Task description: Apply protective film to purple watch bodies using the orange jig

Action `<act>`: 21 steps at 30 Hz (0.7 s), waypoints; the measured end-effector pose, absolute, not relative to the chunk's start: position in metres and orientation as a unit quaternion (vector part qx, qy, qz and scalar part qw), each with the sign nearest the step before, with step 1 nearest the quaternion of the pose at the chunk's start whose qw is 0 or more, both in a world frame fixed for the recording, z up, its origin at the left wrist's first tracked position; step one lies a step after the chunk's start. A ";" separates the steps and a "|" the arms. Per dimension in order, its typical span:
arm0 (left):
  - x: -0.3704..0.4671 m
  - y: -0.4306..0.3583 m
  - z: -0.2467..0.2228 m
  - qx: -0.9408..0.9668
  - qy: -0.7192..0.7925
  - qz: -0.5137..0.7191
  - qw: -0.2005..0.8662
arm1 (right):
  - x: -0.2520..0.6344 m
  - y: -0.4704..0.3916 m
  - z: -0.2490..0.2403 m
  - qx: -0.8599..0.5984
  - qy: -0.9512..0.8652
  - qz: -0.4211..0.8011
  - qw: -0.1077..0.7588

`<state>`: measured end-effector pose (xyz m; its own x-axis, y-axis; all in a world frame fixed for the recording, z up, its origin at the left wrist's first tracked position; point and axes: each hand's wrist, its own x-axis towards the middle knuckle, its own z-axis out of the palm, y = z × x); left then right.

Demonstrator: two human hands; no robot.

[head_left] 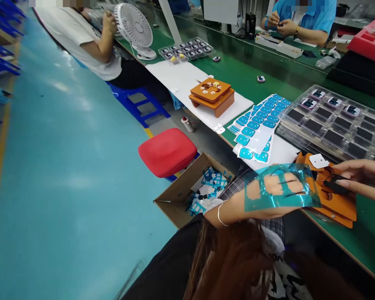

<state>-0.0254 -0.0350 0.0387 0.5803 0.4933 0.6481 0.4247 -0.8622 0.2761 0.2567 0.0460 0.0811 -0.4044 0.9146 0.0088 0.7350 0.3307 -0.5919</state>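
On the near right, the right hand [373, 176] runs off the right edge, teal film [286, 202] partly covers the left hand [273, 186], whose fingertips cannot be made out, and scraps [203, 193] in the cardboard box [174, 198] are too small to identify.

Across the green bench [240, 73] lie a white sheet [178, 78] and a clear tray [196, 57] at upper centre, 2 small devices [261, 78] toward upper right, stacked clear trays [293, 135] at right, and an orange fixture [340, 206] at lower right.
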 end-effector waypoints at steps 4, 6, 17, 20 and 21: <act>-0.026 -0.034 0.039 0.891 0.260 0.371 0.017 | 0.259 0.046 0.082 -0.517 -0.801 0.261 0.151; -0.027 -0.033 0.037 0.892 0.261 0.368 0.003 | 0.258 0.047 0.084 -0.524 -0.800 0.254 0.147; -0.028 -0.035 0.035 0.874 0.284 0.392 -0.044 | 0.231 0.036 0.103 -0.530 -0.770 0.330 0.128; -0.027 -0.035 0.035 0.869 0.298 0.394 -0.022 | 0.227 0.036 0.098 -0.526 -0.769 0.337 0.136; -0.027 -0.035 0.036 0.869 0.302 0.392 -0.017 | 0.226 0.036 0.095 -0.525 -0.771 0.333 0.139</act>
<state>-0.0272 -0.0350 0.0356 0.5111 0.5109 0.6912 0.5378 -0.8174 0.2065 0.2259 0.0365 0.0954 -0.4102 0.9018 -0.1356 0.7174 0.2274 -0.6585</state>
